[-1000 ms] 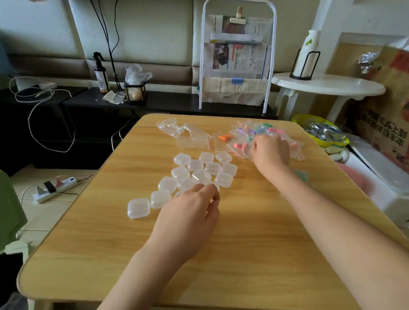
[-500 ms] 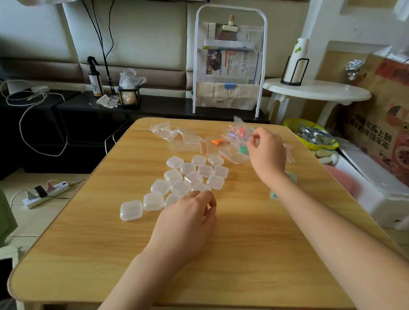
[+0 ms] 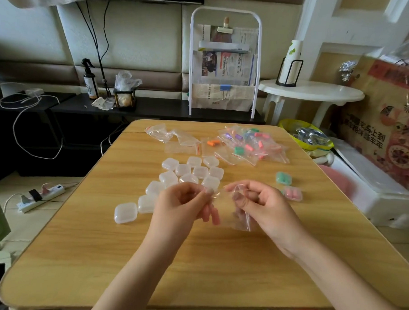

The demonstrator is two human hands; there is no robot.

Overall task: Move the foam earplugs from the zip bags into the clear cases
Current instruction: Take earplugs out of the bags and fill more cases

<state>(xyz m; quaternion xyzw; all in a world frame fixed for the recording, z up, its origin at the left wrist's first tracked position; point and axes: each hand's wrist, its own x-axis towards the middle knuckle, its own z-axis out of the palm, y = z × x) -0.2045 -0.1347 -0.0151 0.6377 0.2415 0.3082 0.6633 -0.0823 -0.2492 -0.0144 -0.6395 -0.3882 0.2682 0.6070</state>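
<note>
From the head camera, both hands hold one zip bag (image 3: 239, 210) above the counter (image 3: 217, 268). The left hand (image 3: 180, 207) and right hand (image 3: 264, 204) each pinch the bag's top edge, fingers clamped on the plastic. Pink earplugs (image 3: 212, 215) hang lengthwise below the left fingers. Empty clear cases (image 3: 186, 175) lie just beyond, nearer the left hand.

Two bare forearms, no sleeves in view. Left hand (image 3: 181, 206), right hand (image 3: 264, 208): no rings, watch or gloves; nails seemingly short, unpainted, though blurred.
</note>
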